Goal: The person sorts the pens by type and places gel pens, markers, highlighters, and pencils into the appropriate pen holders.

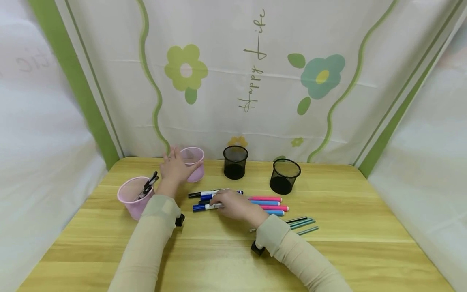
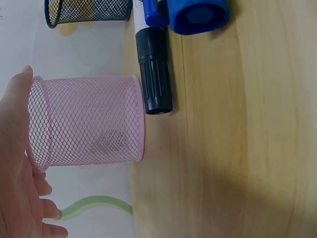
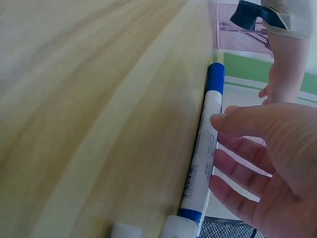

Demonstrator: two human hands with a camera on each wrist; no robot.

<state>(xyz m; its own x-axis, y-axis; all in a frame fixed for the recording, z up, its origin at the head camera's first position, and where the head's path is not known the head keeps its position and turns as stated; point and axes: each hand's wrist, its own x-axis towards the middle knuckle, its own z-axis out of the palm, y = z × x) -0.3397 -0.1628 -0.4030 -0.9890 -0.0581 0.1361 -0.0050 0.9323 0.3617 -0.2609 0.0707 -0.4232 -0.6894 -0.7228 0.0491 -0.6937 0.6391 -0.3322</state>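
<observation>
My left hand [image 1: 176, 169] is at the pink mesh cup [image 1: 197, 173] at the back, its thumb lying along the rim and its other fingers spread on the far side. In the left wrist view this pink cup [image 2: 89, 119] stands close to a black-capped marker [image 2: 154, 74]. My right hand [image 1: 233, 205] is over a row of markers in the middle. Its thumb and fingertips pinch a white marker with a blue cap [image 3: 203, 144], which lies along the table. Other whiteboard markers [image 1: 206, 194] lie behind it, partly hidden by the hand.
Pink and blue pens [image 1: 270, 208] lie right of my right hand, with several thin green and black pencils [image 1: 303, 223] nearer. Two black mesh cups [image 1: 235, 166] stand at the back. A second pink cup [image 1: 133, 205] at left holds black pens [image 1: 147, 186]. A patterned cloth [image 1: 219, 121] hangs behind.
</observation>
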